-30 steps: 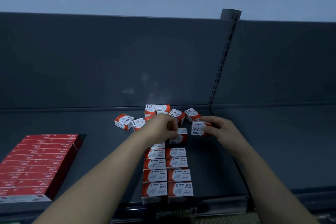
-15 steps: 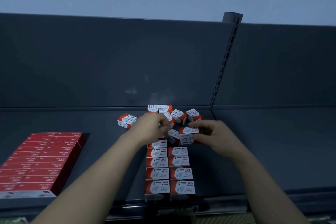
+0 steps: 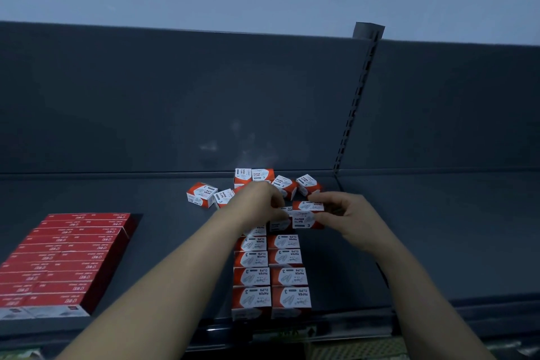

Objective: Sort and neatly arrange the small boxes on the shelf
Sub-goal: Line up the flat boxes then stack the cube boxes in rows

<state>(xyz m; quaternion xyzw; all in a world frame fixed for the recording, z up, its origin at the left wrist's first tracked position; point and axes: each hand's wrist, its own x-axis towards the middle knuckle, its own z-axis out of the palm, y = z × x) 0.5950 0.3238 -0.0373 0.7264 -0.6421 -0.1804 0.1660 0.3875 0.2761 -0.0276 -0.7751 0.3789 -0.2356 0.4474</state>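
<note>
Both hands have moved in to the two neat rows (image 3: 271, 275). Right hand (image 3: 350, 219) pinches a small red-and-white cardboard paper-clip box (image 3: 304, 221) at the right row's far end on the dark grey metal shelf (image 3: 117, 196). Left hand (image 3: 257, 202) grips the neighbouring box (image 3: 282, 224). Next job, I think: line them up straight.

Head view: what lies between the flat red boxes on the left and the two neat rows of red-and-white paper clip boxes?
Bare dark grey metal shelf, seen in the head view; only the person's left forearm crosses above it.
</note>
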